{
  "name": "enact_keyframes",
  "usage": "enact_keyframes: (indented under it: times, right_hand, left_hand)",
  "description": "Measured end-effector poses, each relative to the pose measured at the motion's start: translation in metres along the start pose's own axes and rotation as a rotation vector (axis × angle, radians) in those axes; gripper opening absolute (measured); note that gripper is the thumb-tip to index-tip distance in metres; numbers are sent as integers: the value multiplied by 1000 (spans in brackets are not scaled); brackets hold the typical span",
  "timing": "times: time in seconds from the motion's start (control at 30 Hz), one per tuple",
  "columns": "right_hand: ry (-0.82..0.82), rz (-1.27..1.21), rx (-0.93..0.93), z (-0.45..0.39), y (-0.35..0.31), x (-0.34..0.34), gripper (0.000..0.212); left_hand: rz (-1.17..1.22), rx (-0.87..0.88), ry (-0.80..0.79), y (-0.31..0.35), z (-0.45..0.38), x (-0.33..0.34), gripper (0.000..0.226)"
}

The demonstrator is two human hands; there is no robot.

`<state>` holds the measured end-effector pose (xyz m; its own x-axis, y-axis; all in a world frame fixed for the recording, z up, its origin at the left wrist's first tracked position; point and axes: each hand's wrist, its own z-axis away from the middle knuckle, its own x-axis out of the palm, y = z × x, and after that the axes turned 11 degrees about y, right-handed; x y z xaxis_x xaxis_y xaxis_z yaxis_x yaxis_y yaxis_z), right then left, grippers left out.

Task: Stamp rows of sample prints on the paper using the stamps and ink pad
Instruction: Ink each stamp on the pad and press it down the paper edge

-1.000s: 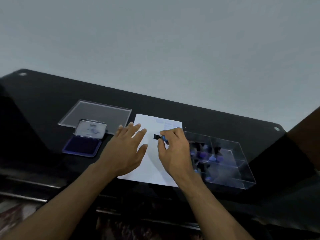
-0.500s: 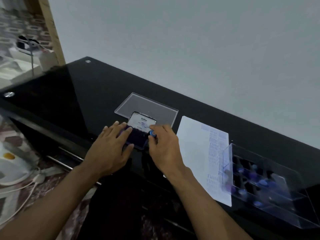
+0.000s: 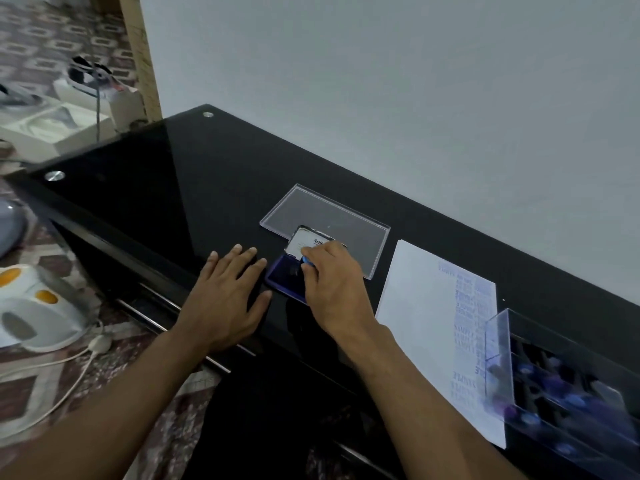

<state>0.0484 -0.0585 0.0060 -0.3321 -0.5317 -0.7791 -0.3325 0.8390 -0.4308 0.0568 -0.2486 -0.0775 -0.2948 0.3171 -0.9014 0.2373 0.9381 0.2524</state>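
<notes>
An open blue ink pad (image 3: pixel 282 277) lies on the black glass table (image 3: pixel 180 188), its white-labelled lid (image 3: pixel 304 243) raised behind it. My right hand (image 3: pixel 332 282) pinches a small stamp with a blue handle (image 3: pixel 307 260) and holds it down on the pad. My left hand (image 3: pixel 230 296) lies flat on the table just left of the pad, fingers spread. The white paper (image 3: pixel 426 327) sits to the right, with rows of blue prints along its right side.
A clear plastic lid (image 3: pixel 360 221) lies flat behind the ink pad. A clear compartment box (image 3: pixel 568 386) with several blue stamps stands at the right, over the paper's edge. A white kettle (image 3: pixel 31 306) and cable are on the floor at left.
My right hand carried the stamp from the paper leftward to the ink pad. My left hand left the paper and now rests beside the pad. The view swung left.
</notes>
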Motion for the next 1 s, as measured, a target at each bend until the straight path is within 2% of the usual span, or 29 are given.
enact_keyframes:
  times: [0.27,0.37,0.47,0.7,0.87,1.0]
  right_hand:
    - [-99,201,-46,-4,0,10,29]
    - [-77,141,-25,-7,-2,9,23]
    - [-122,174,-39,-7,-5,1,28]
    - [-81,97,45,-5,-11,-4,26]
    - [-201,171,3,-11,-11,-11,29]
    - [-137,116,69,-10,-12,-9,27]
  left_hand:
    - [-24,7,48,0,1,5,65]
    - [-23,7,59,1,1,5,65]
    - [-22,9,73,1,2,6,65]
    - [-26,12,76,0,2,7,64]
    - [-24,13,84,1,1,7,64]
    - [-23,11,83,1,1,7,65]
